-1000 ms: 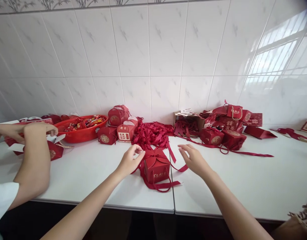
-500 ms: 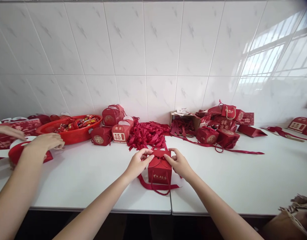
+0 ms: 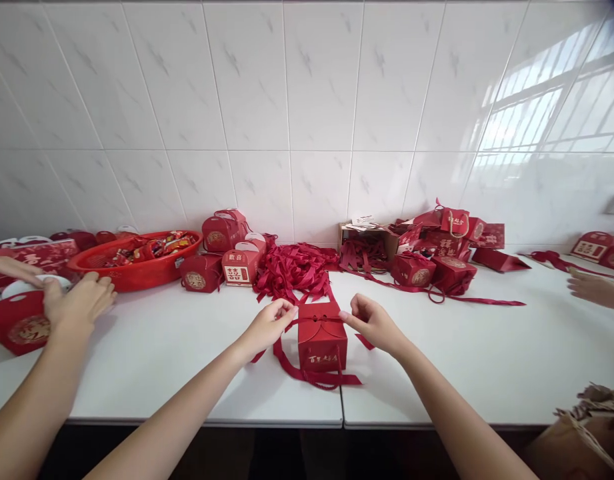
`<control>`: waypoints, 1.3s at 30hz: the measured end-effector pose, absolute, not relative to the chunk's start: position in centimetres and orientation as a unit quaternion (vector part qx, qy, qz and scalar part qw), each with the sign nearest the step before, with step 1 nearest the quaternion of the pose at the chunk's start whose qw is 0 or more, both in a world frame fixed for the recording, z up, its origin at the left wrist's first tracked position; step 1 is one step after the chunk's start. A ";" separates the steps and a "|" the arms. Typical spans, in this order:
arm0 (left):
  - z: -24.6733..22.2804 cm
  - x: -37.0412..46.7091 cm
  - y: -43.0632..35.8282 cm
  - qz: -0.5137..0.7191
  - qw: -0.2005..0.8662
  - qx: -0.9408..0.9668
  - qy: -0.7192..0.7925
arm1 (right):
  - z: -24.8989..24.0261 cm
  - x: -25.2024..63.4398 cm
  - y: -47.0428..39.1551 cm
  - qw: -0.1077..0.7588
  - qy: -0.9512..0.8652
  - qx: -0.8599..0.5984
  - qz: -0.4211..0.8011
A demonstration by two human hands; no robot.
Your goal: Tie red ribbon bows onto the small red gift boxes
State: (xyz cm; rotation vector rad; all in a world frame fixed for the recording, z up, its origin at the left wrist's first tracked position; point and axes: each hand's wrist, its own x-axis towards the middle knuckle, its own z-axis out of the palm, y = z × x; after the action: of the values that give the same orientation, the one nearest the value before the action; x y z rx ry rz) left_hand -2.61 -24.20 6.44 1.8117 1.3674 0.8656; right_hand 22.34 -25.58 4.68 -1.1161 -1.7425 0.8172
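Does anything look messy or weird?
Yes, a bit: the red ribbons behind the middle box lie in a tangled heap, and one ribbon trails loose across the table. I see nothing spilled or broken.

The front box [image 3: 323, 352] is smooth card, the ribbon [image 3: 287, 365] satiny cloth, the basin [image 3: 141, 275] probably plastic.

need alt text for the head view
Left hand and right hand hold a red ribbon across a small red box on a white table. Behind it lie a ribbon heap and, further left, a red basin.
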 end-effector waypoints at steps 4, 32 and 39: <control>7.4 -4.0 -24.0 0.240 0.410 0.695 0.540 | 5.7 23.4 -26.8 0.329 -0.799 -0.443 0.239; 7.4 1.2 -28.8 0.298 0.075 0.855 0.417 | 8.3 18.4 -25.8 0.390 -0.694 -0.427 0.429; 8.0 0.3 -26.9 0.319 0.155 0.890 0.287 | 8.8 20.2 -24.6 0.308 -0.809 -0.330 0.376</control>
State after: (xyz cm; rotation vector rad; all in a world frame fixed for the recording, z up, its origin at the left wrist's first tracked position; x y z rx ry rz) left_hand 0.32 -26.87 8.05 2.5499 0.8209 0.9138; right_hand 20.16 -24.63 8.79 -0.8716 -2.1399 0.9942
